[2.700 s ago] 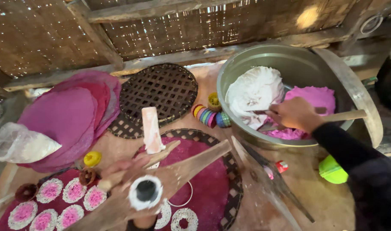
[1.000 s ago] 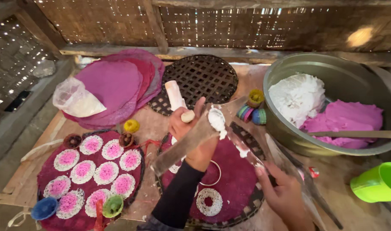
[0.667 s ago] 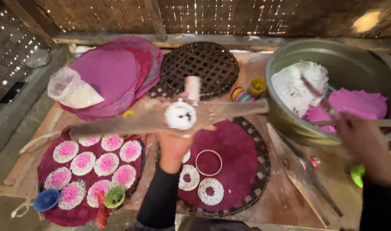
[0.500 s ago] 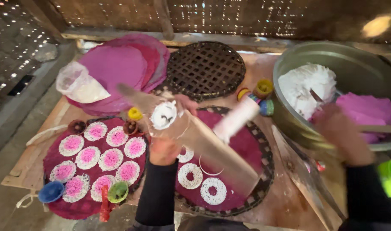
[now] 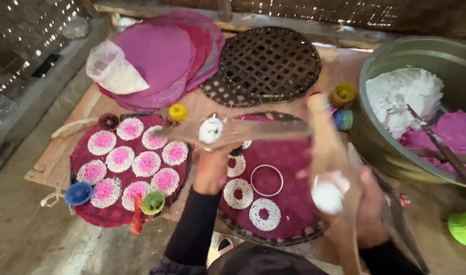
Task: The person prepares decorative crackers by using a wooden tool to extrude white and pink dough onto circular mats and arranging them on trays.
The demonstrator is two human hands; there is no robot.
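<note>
Paddles: two flat wooden paddles, one per hand, both raised above the worktop (image 5: pixel 65 153).

Left hand (image 5: pixel 211 170): grip closed round the underside of the left paddle (image 5: pixel 243 130). It lies near level over the gap between the two mats, probably so the white dab (image 5: pixel 210 130) on its top face does not slide.

Right hand (image 5: pixel 368 214): grip closed on the right paddle (image 5: pixel 329 153), which runs away from the body and is motion-blurred. A white lump (image 5: pixel 327 196) sits on it just ahead of the fingers. How the fingers lie, cannot tell.

Directly below: the right mat (image 5: pixel 294 203), magenta, round, carries three white rings of paste (image 5: pixel 264 214) and one bare hoop (image 5: pixel 266 180). Most of it is unfilled.

Left mat (image 5: pixel 90 203): filled with white discs with pink centres (image 5: pixel 147 163), close together but apart. Small coloured cups (image 5: pixel 78 193) sit round its rim, within reach of the left hand.

Right of the worktop: a large metal basin (image 5: pixel 375 142) holds white paste (image 5: pixel 403 97) and pink paste (image 5: pixel 452 137) side by side, a stick (image 5: pixel 439 145) resting in it; near the right hand, likely for reloading.

Far side: stacked magenta sheets (image 5: pixel 161 56) with a plastic bag (image 5: pixel 113 69) on top, and a bare lattice tray (image 5: pixel 266 61) beside them.
</note>
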